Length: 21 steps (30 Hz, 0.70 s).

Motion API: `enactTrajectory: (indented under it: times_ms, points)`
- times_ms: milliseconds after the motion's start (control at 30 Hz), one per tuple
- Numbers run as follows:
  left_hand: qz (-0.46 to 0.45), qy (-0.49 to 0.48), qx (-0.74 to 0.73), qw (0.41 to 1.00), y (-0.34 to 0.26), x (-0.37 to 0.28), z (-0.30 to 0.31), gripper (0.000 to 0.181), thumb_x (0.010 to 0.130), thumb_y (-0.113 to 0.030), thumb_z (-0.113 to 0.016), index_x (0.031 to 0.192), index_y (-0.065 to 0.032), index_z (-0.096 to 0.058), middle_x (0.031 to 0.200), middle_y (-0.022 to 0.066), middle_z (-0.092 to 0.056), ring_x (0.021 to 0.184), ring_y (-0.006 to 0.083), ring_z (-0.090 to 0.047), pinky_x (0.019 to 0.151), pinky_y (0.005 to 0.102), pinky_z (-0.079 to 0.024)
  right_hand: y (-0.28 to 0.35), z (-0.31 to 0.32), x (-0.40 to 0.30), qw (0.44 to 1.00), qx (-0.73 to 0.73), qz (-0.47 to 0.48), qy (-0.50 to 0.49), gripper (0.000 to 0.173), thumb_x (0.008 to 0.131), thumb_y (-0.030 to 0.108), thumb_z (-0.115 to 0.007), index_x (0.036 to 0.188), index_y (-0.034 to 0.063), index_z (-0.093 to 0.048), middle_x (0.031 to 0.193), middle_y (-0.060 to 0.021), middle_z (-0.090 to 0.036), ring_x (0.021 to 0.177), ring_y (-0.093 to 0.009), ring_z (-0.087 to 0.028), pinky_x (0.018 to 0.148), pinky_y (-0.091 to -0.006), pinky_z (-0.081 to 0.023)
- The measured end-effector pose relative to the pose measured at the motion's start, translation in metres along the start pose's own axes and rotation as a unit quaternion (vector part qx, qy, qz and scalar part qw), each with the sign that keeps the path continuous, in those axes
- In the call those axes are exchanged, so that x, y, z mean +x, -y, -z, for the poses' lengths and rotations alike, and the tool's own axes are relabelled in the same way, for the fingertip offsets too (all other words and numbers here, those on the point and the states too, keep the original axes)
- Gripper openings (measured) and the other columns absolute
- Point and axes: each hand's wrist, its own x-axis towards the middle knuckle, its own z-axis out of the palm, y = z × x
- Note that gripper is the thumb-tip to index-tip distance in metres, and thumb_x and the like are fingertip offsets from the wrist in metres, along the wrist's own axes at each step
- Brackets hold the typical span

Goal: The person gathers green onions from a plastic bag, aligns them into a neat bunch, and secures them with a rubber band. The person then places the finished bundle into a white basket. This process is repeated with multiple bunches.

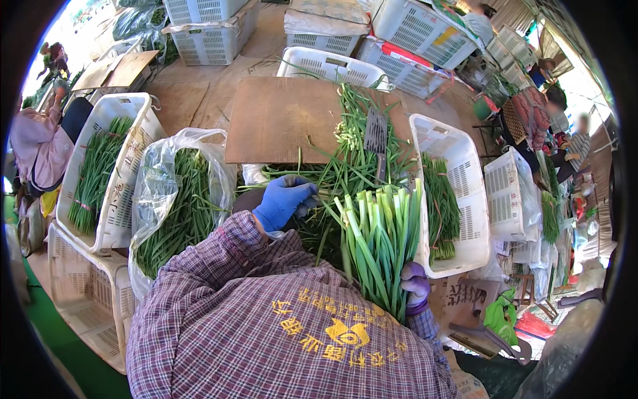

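My right hand (415, 285), in a purple glove, grips a thick bunch of garlic chives (381, 239) against my front, pale cut ends pointing up and away. To its left is my left hand (286, 202) in a blue glove, fingers curled, just short of the wooden board. Thin stems pass near those fingertips; whether they are held cannot be seen. On the right of the wooden board (279, 119) lie loose chive trimmings (349, 134). A cleaver (376, 134) with a dark, stained blade rests on them, its handle towards me.
Left of me stand an open plastic bag (189, 209) of chives and a white crate (104, 174) with bundles. Another white crate (461, 209) on the right holds tied chives (441, 209). Stacked crates (204, 35) stand beyond the board. Several people (42, 134) sit at both sides.
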Motion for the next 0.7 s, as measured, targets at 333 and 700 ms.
enactTrajectory:
  times_ms: [333, 700]
  points:
    - [-0.019, -0.058, -0.122, 0.991, -0.023, 0.015, 0.066, 0.031, 0.090, -0.026, -0.060, 0.108, -0.0010, -0.060, 0.090, 0.0097, -0.067, 0.063, 0.0144, -0.059, 0.061, 0.0268, -0.051, 0.006, -0.013, 0.011, 0.995, 0.090, -0.025, 0.039, 0.011, 0.059, 0.002, -0.065, 0.069, 0.0016, -0.063, 0.088, -0.0145, -0.067, 0.082, -0.028, -0.064, 0.080, -0.0386, -0.052]
    - [0.146, 0.314, 0.115, 0.931, -0.038, -0.067, -0.040, 0.028, 0.085, -0.023, -0.067, 0.102, 0.0000, -0.062, 0.080, 0.0085, -0.068, 0.056, 0.0113, -0.062, 0.051, 0.0238, -0.050, -0.005, -0.038, 0.016, 0.996, 0.058, 0.056, -0.046, 0.013, 0.064, 0.009, -0.053, 0.056, 0.0044, -0.044, 0.073, -0.0136, -0.059, 0.076, -0.030, -0.057, 0.078, -0.0424, -0.048]
